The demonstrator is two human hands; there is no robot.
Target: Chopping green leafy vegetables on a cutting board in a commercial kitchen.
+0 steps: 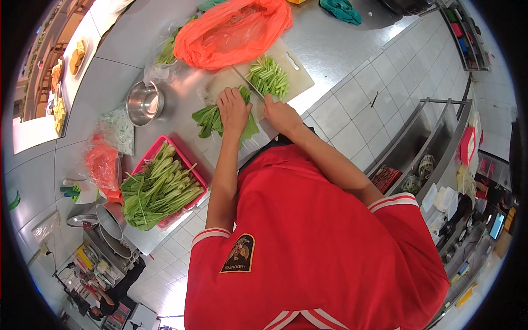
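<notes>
My left hand (234,110) presses down on a bunch of leafy greens (209,119) at the near edge of a white cutting board (303,78). My right hand (282,114) grips a kitchen knife (248,82), whose blade lies between the greens and a pile of cut green stems (269,77). The knife's tip end is close to an orange-red plastic bag (233,35), which covers the board's far part. A pink basket (197,173) full of uncut leafy greens (161,189) stands on the steel counter at the left.
A steel bowl (144,104) stands left of the board, near a crumpled red plastic bag (103,163). Teal cloth (341,10) lies at the counter's far side. Steel shelving (416,136) stands across the tiled floor at right. Another person (113,295) is at lower left, well away.
</notes>
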